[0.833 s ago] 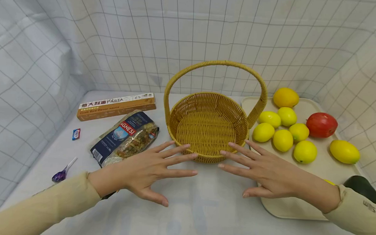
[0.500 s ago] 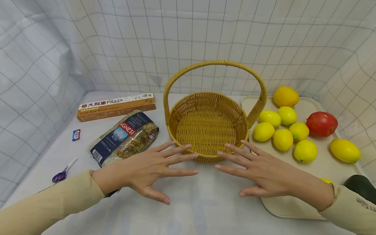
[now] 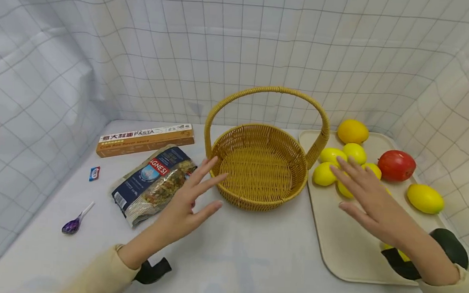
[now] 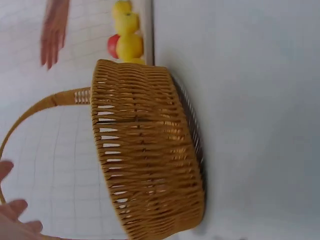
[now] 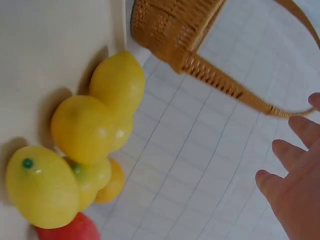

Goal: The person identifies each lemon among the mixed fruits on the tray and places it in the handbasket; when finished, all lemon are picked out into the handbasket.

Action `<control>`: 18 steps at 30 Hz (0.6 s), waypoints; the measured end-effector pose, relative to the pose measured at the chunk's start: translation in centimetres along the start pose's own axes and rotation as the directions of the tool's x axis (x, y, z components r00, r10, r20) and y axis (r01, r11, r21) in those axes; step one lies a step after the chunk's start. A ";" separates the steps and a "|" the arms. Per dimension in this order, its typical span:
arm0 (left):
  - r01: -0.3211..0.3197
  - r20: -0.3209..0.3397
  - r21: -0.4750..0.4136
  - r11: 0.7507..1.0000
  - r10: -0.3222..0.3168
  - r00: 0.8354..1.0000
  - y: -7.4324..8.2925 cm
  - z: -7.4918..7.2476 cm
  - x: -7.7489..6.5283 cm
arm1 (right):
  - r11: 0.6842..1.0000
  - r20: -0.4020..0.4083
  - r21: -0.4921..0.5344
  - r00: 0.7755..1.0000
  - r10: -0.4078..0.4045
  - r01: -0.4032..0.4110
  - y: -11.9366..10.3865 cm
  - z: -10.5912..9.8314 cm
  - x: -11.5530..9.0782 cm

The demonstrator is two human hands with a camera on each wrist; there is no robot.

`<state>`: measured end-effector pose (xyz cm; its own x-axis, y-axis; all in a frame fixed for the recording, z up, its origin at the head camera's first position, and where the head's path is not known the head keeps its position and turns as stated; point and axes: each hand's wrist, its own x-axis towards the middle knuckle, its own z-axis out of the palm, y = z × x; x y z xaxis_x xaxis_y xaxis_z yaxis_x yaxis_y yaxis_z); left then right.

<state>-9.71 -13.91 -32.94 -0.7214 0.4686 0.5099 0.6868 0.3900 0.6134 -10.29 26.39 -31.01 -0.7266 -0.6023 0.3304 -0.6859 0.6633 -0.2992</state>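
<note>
A yellow wicker basket (image 3: pixel 255 200) with a tall arched handle stands in the middle of the table, nothing inside it. Near its left front side my left hand (image 3: pixel 181 205) hovers with relaxed, spread fingers, holding nothing. My right hand (image 3: pixel 375 198) is in the air over the cream tray (image 3: pixel 341 240), its fingers extended and free of any object. Several lemons (image 3: pixel 325 174) lie on that tray below and beyond the right hand, some partly hidden by it. In the left wrist view the basket's woven side (image 4: pixel 145 150) fills the middle.
The tray also bears a red fruit (image 3: pixel 396 165), an orange-yellow fruit (image 3: pixel 352 131), a yellow fruit (image 3: pixel 425 198) and a dark green one (image 3: pixel 450 248). At left lie a pasta box (image 3: pixel 145 140), an AGNESI bag (image 3: pixel 153 182), a small wrapped candy (image 3: pixel 94 173) and a lollipop (image 3: pixel 72 225).
Both hands have risen from the basket's front rim and moved apart. My right hand has shifted right over the tray, my left hand slightly left. The head view has tilted up a little.
</note>
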 end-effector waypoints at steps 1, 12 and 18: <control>0.054 -0.059 -0.023 0.998 -0.056 0.997 -0.1 0.4 -0.2 | 0.996 -0.047 0.069 0.997 0.060 -0.057 0.6 -0.3 -0.7; 0.388 -0.153 -0.415 0.823 -0.483 0.862 -1.9 7.3 -1.7 | 0.619 -0.250 0.652 0.646 0.722 -0.439 4.3 0.3 -8.6; 0.409 -0.154 -0.494 0.767 -0.541 0.827 -2.8 8.7 -1.6 | 0.584 -0.087 0.496 0.633 0.769 -0.642 5.1 1.5 -13.1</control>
<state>-9.66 -8.88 -40.69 -0.9816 0.0545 0.1831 0.1878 0.0989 0.9772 -4.36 36.99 -38.24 -0.9843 0.1672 0.0567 0.0462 0.5539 -0.8313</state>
